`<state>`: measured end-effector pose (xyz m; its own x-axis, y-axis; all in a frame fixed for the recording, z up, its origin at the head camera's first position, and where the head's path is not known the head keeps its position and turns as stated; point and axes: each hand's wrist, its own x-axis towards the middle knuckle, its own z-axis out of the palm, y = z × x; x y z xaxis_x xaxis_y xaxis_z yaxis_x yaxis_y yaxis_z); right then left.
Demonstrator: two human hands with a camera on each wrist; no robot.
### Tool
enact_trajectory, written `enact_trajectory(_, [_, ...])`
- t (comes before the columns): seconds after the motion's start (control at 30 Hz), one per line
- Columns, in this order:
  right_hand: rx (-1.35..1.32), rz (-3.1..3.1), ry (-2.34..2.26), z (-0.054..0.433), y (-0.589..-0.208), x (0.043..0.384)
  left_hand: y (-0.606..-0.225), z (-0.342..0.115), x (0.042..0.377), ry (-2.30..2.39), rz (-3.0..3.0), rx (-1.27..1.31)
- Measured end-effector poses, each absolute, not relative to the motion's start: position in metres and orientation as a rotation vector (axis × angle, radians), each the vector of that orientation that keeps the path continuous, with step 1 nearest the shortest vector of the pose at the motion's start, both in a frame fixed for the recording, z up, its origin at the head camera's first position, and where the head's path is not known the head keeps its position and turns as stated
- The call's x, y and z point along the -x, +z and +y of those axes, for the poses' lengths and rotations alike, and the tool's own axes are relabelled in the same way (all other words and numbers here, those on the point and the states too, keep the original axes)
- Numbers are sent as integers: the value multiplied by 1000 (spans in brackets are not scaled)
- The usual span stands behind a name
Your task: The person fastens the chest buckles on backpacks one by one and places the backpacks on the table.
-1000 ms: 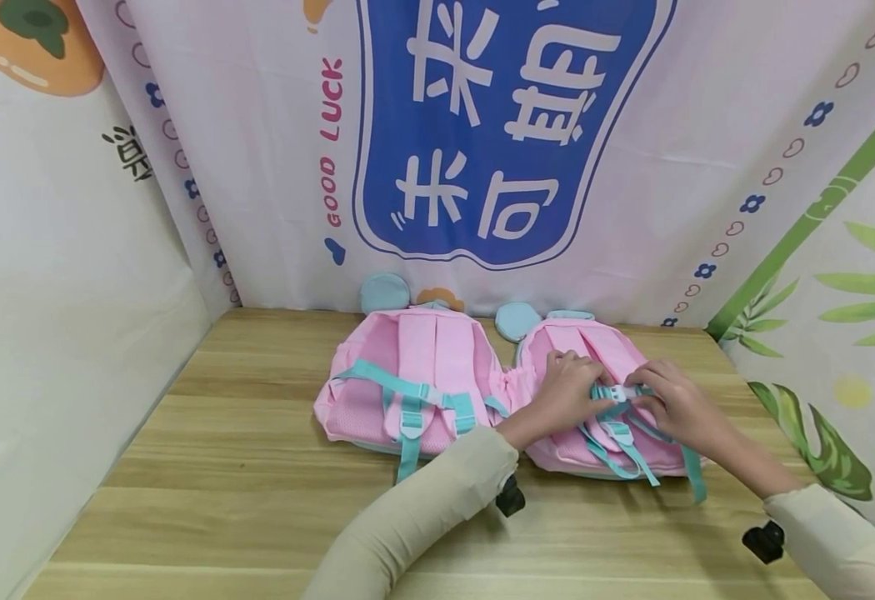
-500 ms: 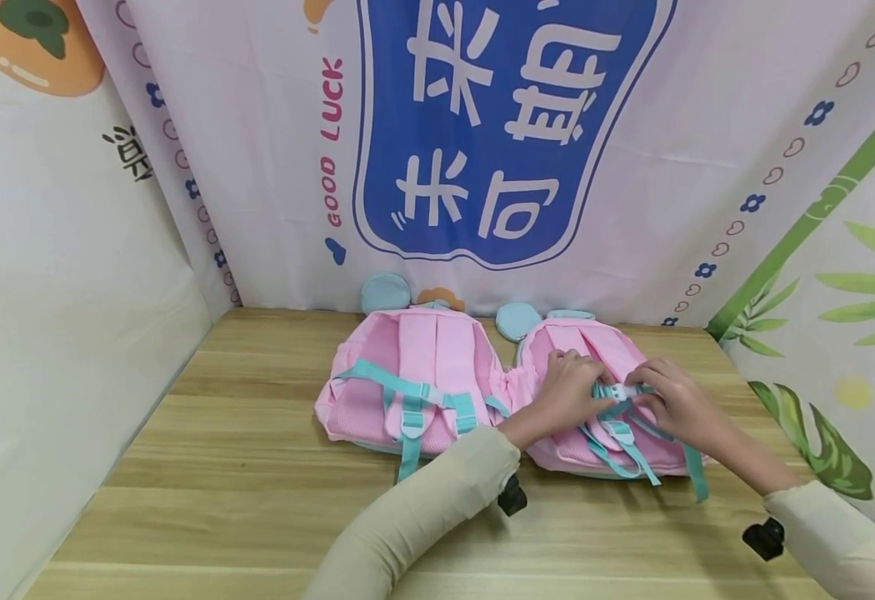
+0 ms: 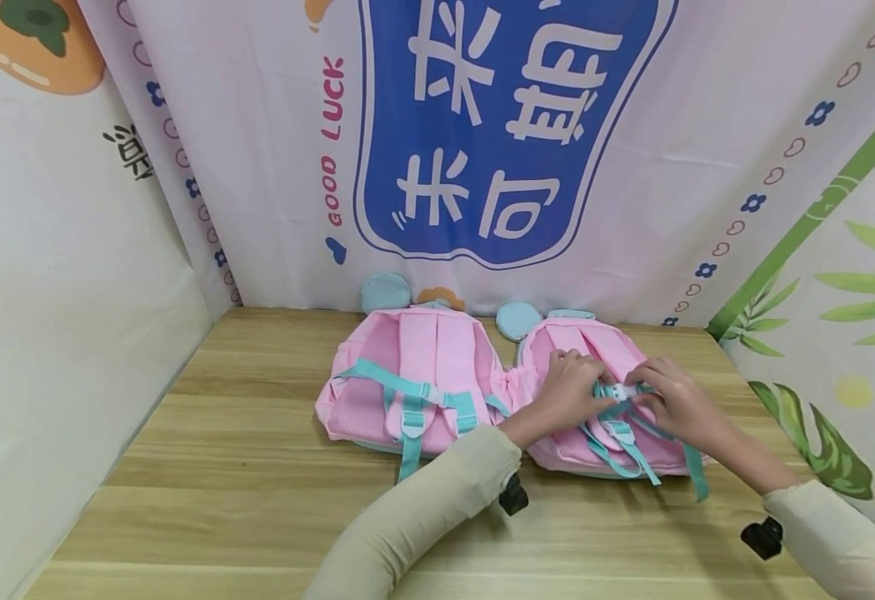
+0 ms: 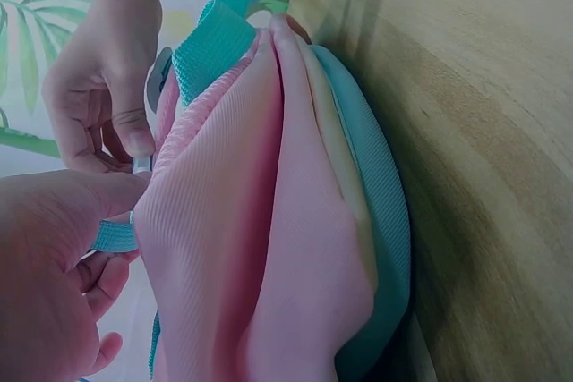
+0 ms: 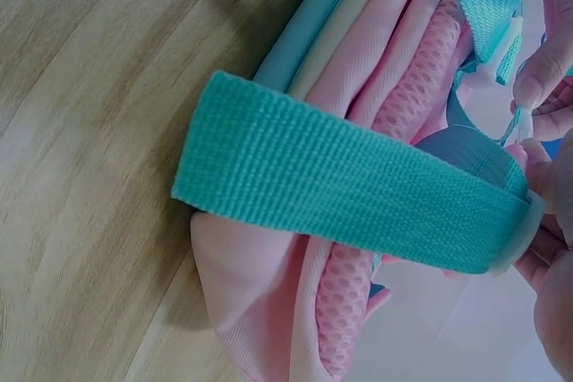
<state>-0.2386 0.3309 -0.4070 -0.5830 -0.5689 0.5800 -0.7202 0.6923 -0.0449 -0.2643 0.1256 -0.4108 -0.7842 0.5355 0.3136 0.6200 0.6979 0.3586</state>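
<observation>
On the table a pink backpack [image 3: 550,454] with teal straps lies straps up, and both hands meet over it. My left hand [image 3: 568,387] pinches the teal chest strap beside a white buckle [image 3: 620,393]. From the other side, my right hand [image 3: 677,404] pinches the buckle's right end. The two buckle parts are together; whether they are latched cannot be told. In the right wrist view a teal strap end [image 5: 358,181] hangs below my right hand [image 5: 555,301]. In the left wrist view the pink side of the backpack [image 4: 224,212] hides part of the buckle.
A second pink backpack [image 3: 362,421] lies to the left, its teal chest strap [image 3: 385,379] across it with a white buckle. Both have round blue ears [image 3: 385,293] toward the back. A printed cloth [image 3: 272,167] hangs behind the wooden table [image 3: 257,500].
</observation>
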Motion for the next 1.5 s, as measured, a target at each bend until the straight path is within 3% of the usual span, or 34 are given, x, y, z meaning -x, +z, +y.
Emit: enact_trajectory(1.5, [-950,-2349,491,328,-410,238,-405,126,264,-765,-2668,981])
